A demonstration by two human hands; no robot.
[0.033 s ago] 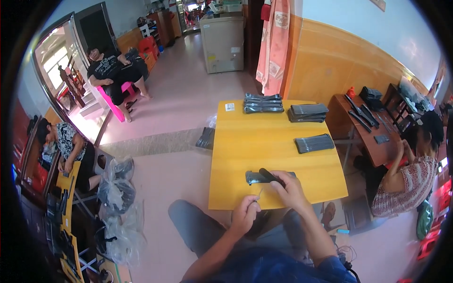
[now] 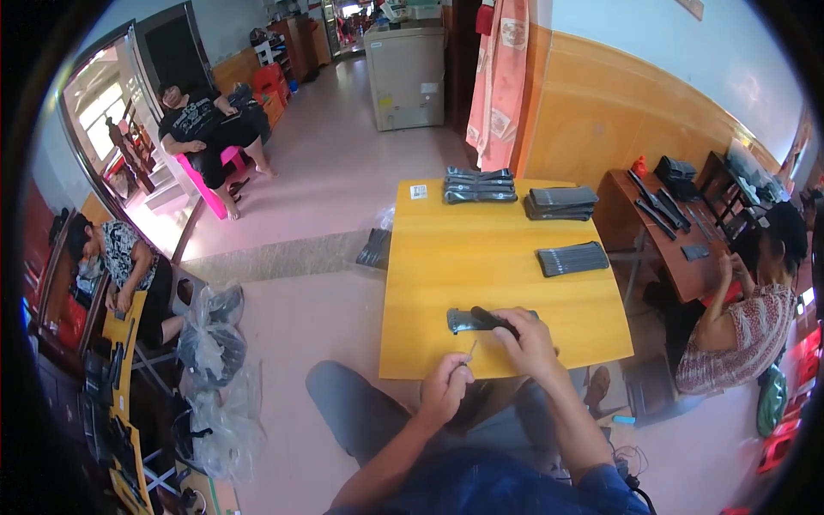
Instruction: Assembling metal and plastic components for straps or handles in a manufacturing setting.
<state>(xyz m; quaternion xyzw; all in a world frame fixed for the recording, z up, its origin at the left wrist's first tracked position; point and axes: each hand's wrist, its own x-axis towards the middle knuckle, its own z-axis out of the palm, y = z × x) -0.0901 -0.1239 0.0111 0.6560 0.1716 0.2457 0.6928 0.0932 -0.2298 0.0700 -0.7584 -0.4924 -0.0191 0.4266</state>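
Note:
My left hand [image 2: 444, 393] is closed at the front edge of the yellow table [image 2: 429, 266], pinching a thin pointed metal tool [image 2: 473, 350] whose tip points up and away. A little to its right, my right hand [image 2: 530, 345] grips a dark elongated piece [image 2: 495, 321]; its exact kind is unclear. Under and beside that piece lies a flat, shiny dark strip [image 2: 463, 321], partly hidden by my right fingers. Farther back on the table are a banded bundle of dark strips [image 2: 479, 186], a stack of dark strips [image 2: 560, 204] and a flatter row of them [image 2: 572, 260].
A person [image 2: 742, 322] sits at a brown table [image 2: 639, 202] on the right. Another person [image 2: 129, 266] works at the left. A third sits in a pink chair [image 2: 204, 189] farther back. Clear plastic bags [image 2: 213, 343] stand on the floor left of my legs.

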